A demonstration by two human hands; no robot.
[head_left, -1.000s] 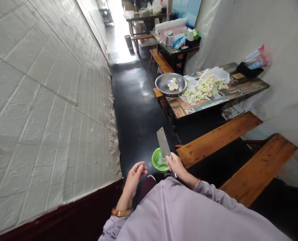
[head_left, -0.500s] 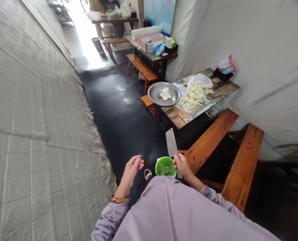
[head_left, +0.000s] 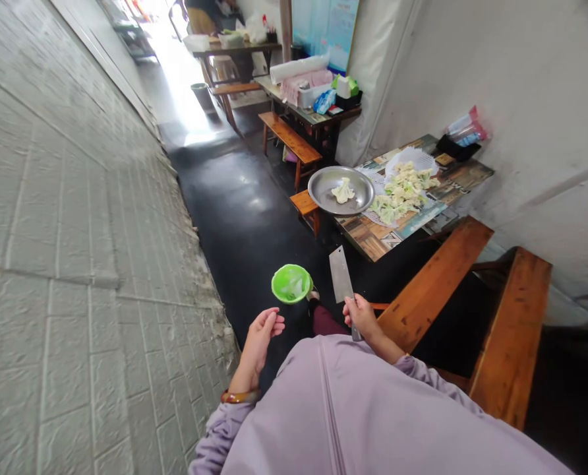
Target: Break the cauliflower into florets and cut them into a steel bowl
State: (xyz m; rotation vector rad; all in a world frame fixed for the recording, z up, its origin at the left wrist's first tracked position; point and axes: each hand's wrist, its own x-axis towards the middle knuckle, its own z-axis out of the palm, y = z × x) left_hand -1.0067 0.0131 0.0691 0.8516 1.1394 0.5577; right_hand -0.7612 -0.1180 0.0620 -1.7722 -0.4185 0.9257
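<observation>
My right hand is wrapped around the handle of a cleaver, its broad blade pointing up and forward. My left hand is loosely curled in the air with nothing visible in it. Just ahead of it, a small green bin stands on the floor beside my shoe, with something pale and translucent inside. On the table to the front right rests a metal basin with one cauliflower floret in it. A heap of cauliflower florets lies beside the basin on white netting.
Two wooden benches stand close on my right. A textured brick-pattern wall runs along my left. Farther along the dark floor are another bench, a cluttered table, a grey bin and a person at the back.
The green bin has shifted forward and left, from beside the cleaver to ahead of my left hand. The view has turned slightly left. Both hands keep about the same pose.
</observation>
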